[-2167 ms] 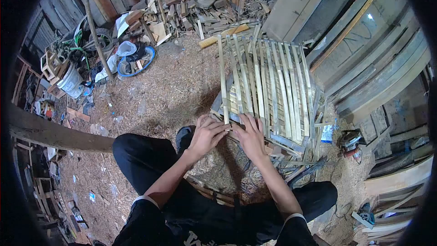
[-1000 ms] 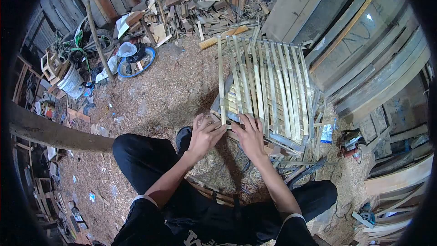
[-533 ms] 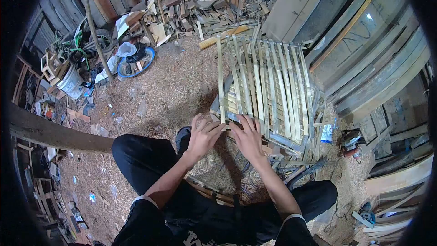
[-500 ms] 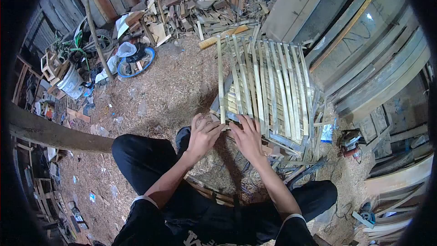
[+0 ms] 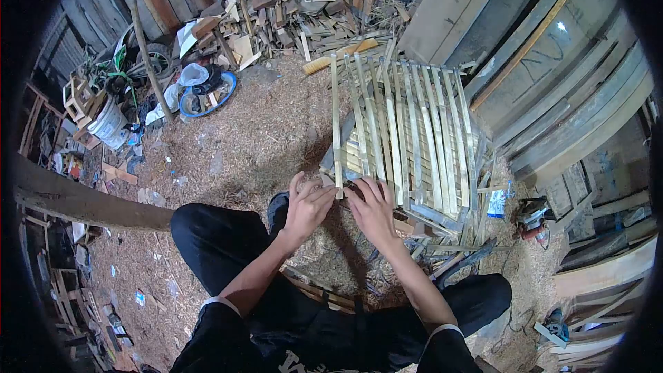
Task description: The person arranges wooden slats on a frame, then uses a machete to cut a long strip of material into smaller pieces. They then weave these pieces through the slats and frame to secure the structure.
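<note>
Several thin wooden strips (image 5: 418,138) lie side by side over a stack of slatted wood in front of me. The leftmost wooden strip (image 5: 337,117) stands a little apart from the others, its near end between my two hands. My left hand (image 5: 306,213) is closed, its bent fingertips against the left side of that end. From the other side, my right hand (image 5: 373,213) pinches the same end with curled fingers. Parts of the fingertips are hidden behind the strip and the knuckles.
Scrap wood (image 5: 290,21) is heaped along the back wall. A blue basin (image 5: 219,106) and a white bucket (image 5: 109,124) stand to the left. Long boards (image 5: 573,117) lean at right, near a red-and-grey power tool (image 5: 532,224). A beam (image 5: 90,207) juts in beside my knee.
My right hand has shifted slightly left and its fingers have curled more round the strip's end. The near end now shows a little lower between my hands.
</note>
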A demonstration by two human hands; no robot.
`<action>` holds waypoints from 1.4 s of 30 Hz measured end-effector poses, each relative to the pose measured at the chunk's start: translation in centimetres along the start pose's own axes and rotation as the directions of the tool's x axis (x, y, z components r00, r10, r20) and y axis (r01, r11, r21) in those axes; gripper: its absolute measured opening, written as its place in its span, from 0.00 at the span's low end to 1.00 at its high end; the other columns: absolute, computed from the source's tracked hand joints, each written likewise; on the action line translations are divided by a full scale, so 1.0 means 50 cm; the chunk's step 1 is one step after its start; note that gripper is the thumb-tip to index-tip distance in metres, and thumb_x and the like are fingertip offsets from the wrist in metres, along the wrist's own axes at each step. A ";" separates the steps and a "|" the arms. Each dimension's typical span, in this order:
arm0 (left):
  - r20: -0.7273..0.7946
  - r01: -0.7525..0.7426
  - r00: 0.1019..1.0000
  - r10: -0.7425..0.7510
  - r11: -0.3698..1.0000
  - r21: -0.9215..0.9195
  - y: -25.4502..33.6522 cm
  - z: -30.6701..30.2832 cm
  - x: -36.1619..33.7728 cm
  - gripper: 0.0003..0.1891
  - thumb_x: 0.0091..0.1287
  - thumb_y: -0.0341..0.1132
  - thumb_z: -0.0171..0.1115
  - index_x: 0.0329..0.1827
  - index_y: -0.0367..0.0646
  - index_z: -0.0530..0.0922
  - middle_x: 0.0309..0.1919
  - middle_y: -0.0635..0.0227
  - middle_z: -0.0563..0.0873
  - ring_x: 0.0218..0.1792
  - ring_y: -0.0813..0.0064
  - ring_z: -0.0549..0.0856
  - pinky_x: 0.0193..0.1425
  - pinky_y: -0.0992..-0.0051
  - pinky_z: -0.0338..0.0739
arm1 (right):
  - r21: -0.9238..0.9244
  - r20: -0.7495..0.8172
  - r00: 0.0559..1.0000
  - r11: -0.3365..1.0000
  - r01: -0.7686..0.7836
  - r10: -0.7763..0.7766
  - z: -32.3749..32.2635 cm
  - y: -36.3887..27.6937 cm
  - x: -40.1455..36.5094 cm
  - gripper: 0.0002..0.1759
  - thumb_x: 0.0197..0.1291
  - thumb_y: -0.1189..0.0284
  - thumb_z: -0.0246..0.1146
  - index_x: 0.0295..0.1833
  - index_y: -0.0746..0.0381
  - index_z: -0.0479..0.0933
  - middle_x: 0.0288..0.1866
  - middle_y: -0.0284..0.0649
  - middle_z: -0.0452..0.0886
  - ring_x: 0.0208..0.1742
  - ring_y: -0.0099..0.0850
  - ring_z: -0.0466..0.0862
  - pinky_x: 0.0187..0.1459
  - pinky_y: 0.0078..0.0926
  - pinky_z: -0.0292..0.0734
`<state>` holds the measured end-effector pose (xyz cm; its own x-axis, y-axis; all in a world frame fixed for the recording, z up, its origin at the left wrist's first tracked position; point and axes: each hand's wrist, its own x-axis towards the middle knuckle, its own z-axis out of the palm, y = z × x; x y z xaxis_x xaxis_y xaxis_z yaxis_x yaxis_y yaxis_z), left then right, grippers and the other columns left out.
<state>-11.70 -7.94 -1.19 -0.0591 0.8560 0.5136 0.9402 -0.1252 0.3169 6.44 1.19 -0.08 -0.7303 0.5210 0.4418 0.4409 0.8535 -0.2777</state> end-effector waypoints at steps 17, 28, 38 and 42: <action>0.002 -0.008 1.000 0.008 1.000 0.025 -0.003 0.001 -0.001 0.16 0.57 0.34 0.74 0.49 0.52 0.91 0.49 0.79 0.90 0.57 0.71 0.82 0.79 0.47 0.56 | -0.158 -0.178 0.971 0.969 -0.191 0.162 -0.003 -0.011 -0.021 0.17 0.61 0.69 0.69 0.55 0.60 0.81 0.55 0.42 0.78 0.59 0.39 0.75 0.61 0.47 0.63; 0.034 -0.012 0.999 0.012 1.000 0.019 0.000 0.003 -0.001 0.17 0.58 0.33 0.73 0.51 0.53 0.90 0.50 0.79 0.90 0.57 0.69 0.82 0.79 0.48 0.56 | -0.121 -0.122 0.975 0.973 -0.199 0.184 -0.004 -0.021 -0.048 0.19 0.62 0.70 0.68 0.59 0.59 0.81 0.47 0.36 0.81 0.50 0.34 0.76 0.54 0.41 0.63; 0.029 -0.009 1.000 0.009 1.000 -0.007 -0.002 0.007 -0.001 0.15 0.59 0.34 0.73 0.51 0.52 0.90 0.50 0.78 0.90 0.57 0.69 0.82 0.79 0.49 0.56 | -0.077 -0.118 0.980 0.982 -0.172 0.162 -0.008 -0.025 -0.041 0.16 0.62 0.71 0.68 0.55 0.58 0.80 0.45 0.37 0.78 0.51 0.34 0.76 0.57 0.42 0.65; 0.001 -0.010 1.000 0.010 1.000 0.000 0.004 0.003 0.006 0.15 0.59 0.36 0.75 0.50 0.51 0.89 0.49 0.77 0.90 0.57 0.71 0.82 0.79 0.49 0.56 | -0.095 -0.139 0.975 0.977 -0.189 0.175 -0.008 -0.020 -0.043 0.16 0.62 0.70 0.68 0.55 0.58 0.80 0.45 0.37 0.77 0.51 0.35 0.76 0.56 0.42 0.65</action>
<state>-11.47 -7.66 -1.10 -0.0495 0.8554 0.5156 0.9405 -0.1338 0.3123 7.78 -0.80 -0.43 -0.5619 0.6585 0.5007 0.6186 0.7363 -0.2742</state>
